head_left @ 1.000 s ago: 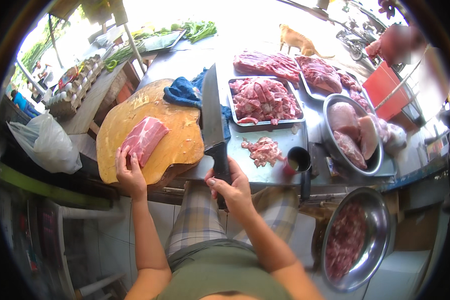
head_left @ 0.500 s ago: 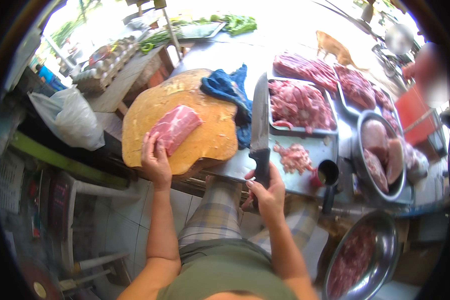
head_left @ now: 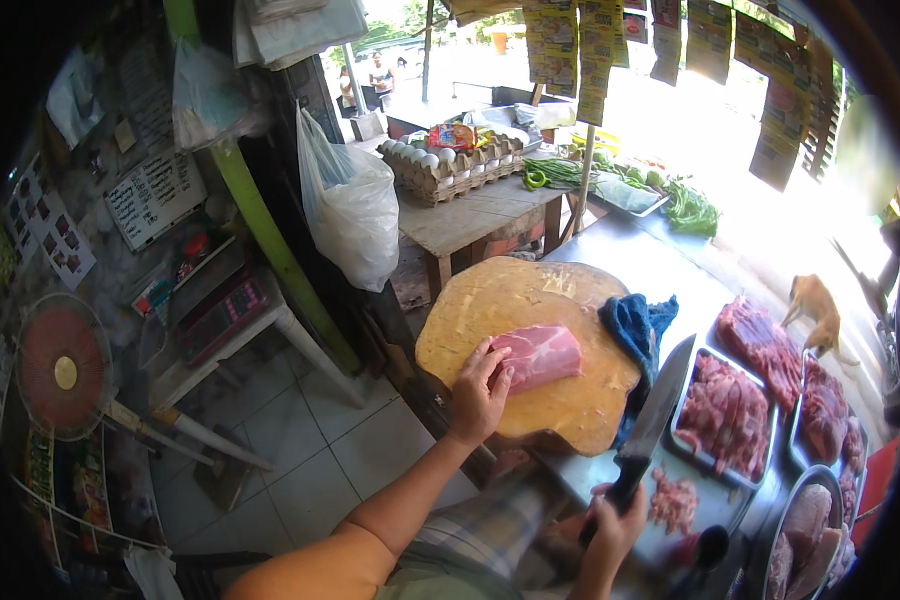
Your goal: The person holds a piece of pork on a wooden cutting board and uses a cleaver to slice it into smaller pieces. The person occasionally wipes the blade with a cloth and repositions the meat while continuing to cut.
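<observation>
A pink piece of raw meat (head_left: 540, 360) lies on a thick wooden chopping board (head_left: 460, 290) with an irregular rim. My left hand (head_left: 483, 390) grips its left end, fingers over the top and thumb along the near side. To the right, my right hand (head_left: 612, 525) is closed round the black handle of a large knife (head_left: 660, 400). The wide blade points up and away, over the metal table and apart from the meat. A crumpled blue cloth (head_left: 635, 330) hangs at the board's right edge. Small meat scraps (head_left: 674, 502) lie just beyond the knife handle.
Right of the knife are a tray of cut meat (head_left: 722, 412), a meat slab (head_left: 760, 345) and a metal bowl of meat (head_left: 808, 530). Egg trays (head_left: 450, 170) and a hanging white plastic bag (head_left: 348, 210) are beyond the board. A dog (head_left: 815, 312) stands past the table.
The view has swung left, so the board and table sit further right in it. My left hand stays on the meat, and my right hand still holds the knife upright.
</observation>
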Tool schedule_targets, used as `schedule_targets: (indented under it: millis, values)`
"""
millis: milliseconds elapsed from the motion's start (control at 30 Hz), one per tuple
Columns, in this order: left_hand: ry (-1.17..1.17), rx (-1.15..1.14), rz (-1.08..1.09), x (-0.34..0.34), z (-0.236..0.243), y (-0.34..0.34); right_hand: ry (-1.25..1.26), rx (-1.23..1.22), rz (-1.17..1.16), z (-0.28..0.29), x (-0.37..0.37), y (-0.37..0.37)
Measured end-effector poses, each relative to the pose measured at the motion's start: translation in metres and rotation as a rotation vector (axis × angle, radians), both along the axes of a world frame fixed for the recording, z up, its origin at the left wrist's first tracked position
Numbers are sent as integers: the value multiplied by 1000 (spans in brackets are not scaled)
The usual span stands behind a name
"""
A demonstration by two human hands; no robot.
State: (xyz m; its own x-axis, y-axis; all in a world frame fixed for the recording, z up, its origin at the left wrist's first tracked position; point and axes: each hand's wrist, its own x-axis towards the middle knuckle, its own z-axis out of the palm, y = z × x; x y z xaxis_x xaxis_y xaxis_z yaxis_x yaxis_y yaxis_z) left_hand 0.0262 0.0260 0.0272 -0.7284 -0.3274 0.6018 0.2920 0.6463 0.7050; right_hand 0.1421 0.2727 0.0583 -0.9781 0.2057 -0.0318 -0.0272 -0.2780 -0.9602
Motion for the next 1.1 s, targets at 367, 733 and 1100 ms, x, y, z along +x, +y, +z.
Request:
schedule_targets:
  millis: [367, 733, 1100]
  values:
    - [18, 2, 1, -2, 1, 2, -24, -3, -4, 5, 1, 7]
    - [15, 10, -3, -2, 1, 2, -67, 23, 53, -1, 5, 10]
    - [3, 17, -5, -2, 3, 4, -77, 9, 29, 5, -3, 13]
